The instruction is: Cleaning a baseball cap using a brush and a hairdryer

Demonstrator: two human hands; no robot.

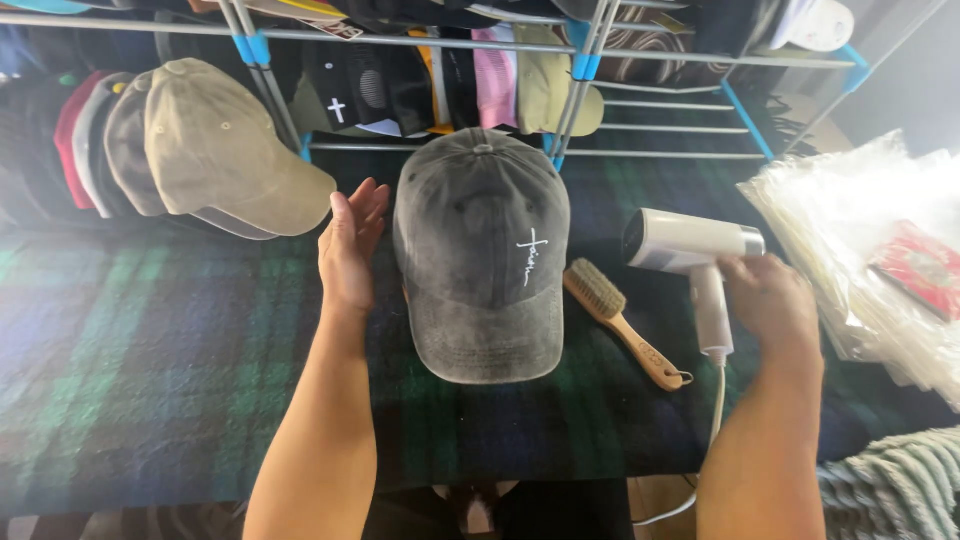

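While the left hand [350, 245] stands open and flat beside the grey cap [482, 255] at mid-counter [150, 400], just touching its side or nearly so, the right hand [770, 305] grips a white handheld steamer [692, 250] aimed at the crown. Judgement: steady the cap and keep fingers out of the nozzle's line. A wooden brush [622, 322] lies between; caps hang on the rack [580, 60] beyond.

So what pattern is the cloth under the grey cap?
Dark green and navy plaid cloth, seen in the head view.
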